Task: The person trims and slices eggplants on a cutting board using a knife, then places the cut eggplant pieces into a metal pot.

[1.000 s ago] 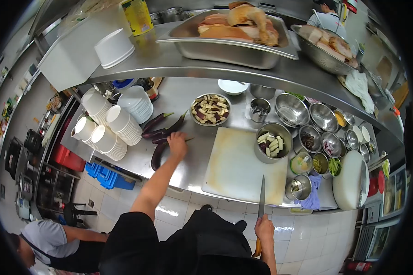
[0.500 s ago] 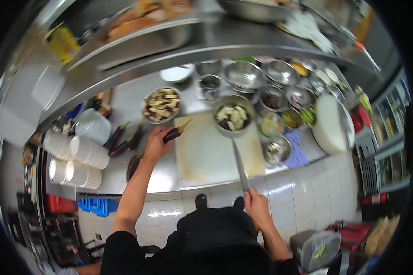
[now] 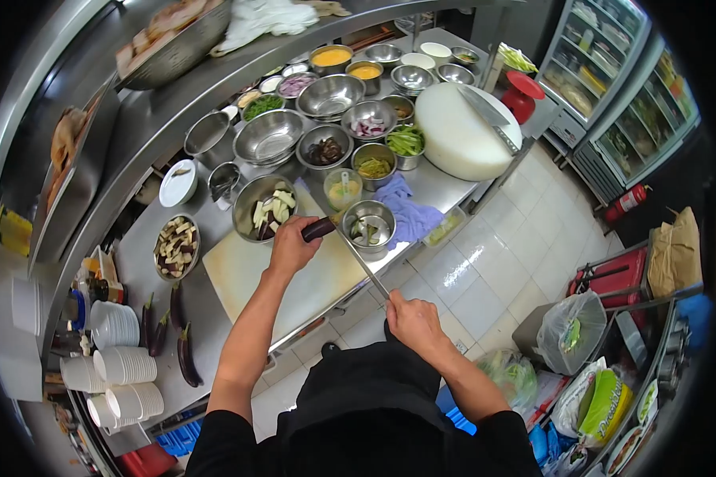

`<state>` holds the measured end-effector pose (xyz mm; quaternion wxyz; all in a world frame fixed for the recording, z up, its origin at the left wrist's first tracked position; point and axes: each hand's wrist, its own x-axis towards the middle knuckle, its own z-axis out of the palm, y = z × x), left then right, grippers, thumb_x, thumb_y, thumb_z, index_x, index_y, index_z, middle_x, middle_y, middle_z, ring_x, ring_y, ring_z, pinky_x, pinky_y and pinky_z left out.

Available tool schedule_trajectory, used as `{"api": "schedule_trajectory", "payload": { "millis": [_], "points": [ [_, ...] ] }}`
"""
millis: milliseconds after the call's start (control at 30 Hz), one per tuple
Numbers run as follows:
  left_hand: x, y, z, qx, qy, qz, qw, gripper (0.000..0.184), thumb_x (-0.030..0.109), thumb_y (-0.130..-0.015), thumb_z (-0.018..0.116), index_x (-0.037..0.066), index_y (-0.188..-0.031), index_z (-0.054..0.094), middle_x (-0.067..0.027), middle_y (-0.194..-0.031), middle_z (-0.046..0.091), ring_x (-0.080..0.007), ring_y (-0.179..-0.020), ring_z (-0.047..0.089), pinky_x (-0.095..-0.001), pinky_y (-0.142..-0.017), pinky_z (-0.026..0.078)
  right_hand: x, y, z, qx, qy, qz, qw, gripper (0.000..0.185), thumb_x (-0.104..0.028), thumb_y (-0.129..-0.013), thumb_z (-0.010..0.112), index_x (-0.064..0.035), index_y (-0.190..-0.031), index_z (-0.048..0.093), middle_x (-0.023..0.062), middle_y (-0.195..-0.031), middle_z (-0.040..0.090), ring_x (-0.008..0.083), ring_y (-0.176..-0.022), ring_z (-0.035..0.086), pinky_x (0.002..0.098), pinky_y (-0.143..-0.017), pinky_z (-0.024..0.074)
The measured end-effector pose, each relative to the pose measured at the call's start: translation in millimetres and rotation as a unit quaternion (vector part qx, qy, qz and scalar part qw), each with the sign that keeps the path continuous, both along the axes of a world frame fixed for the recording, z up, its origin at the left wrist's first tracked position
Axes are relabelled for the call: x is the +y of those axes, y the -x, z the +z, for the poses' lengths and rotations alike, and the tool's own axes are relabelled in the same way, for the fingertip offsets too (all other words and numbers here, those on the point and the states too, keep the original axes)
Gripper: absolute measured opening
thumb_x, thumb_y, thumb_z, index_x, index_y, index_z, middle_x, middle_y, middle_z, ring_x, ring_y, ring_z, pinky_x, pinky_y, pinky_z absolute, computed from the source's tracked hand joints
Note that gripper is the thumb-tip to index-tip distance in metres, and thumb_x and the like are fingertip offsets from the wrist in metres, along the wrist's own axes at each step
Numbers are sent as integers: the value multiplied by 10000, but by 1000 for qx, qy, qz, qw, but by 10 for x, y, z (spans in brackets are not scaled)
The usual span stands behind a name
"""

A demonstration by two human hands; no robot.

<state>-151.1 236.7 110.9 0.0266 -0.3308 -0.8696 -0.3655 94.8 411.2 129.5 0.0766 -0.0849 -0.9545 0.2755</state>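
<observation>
My left hand (image 3: 294, 246) is wrapped round a dark purple eggplant (image 3: 318, 230), its stem end pointing at a small steel bowl (image 3: 380, 213) holding pale green scraps. In my right hand (image 3: 415, 322) is a long kitchen knife (image 3: 368, 273), with the blade tip close to the eggplant's stem end; I cannot tell whether they touch. Below my left hand lies a white cutting board (image 3: 243, 266). A steel bowl of cut eggplant (image 3: 272, 213) stands at the board's far edge, and another bowl of eggplant pieces (image 3: 177, 246) is further left.
Several whole eggplants (image 3: 187, 358) lie on the left of the counter, near stacked white tubs (image 3: 135, 400). Many steel bowls crowd the back. A purple cloth (image 3: 410, 211) and a thick round white block (image 3: 453, 127) with a cleaver on it are to the right.
The view has swung to the right. My left hand has carried the eggplant from the board's left side across to the small scrap bowl, and the knife has come close to its stem end.
</observation>
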Motion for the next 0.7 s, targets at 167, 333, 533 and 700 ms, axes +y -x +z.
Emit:
{"api": "schedule_trajectory", "payload": {
  "millis": [167,333,533,700],
  "points": [
    [300,-63,-70,-105,8,-13,994,412,64,-706,789,13,-1106,706,-136,-994,694,-267,-879,686,-346,-811,539,173,47,-253,6,2,-16,1000,114,-103,-859,602,-13,-903,549,205,-586,615,399,-565,643,519,-509,505],
    [293,-111,-193,-310,-77,-61,946,477,43,-754,808,-2,-1206,662,-45,-1059,706,-124,-916,649,-274,-836,521,305,297,-640,11,-8,-44,999,123,-138,-891,593,-23,-916,560,217,-609,623,419,-576,635,544,-530,495],
    [-624,-211,-270,-336,-91,87,933,445,73,-802,791,11,-1222,655,-47,-1044,719,-111,-888,652,-258,-794,519,197,228,-423,-5,120,16,993,228,-279,-951,602,-54,-922,577,204,-713,655,441,-687,636,529,-635,493],
    [-1772,-252,-1025,-260,-51,289,920,504,181,-776,830,0,-1203,634,-100,-999,738,-187,-814,703,-301,-739,547,-268,397,-587,-139,213,113,961,325,-366,-951,592,-42,-969,599,225,-859,677,440,-829,639,506,-736,497]
  ]
}}
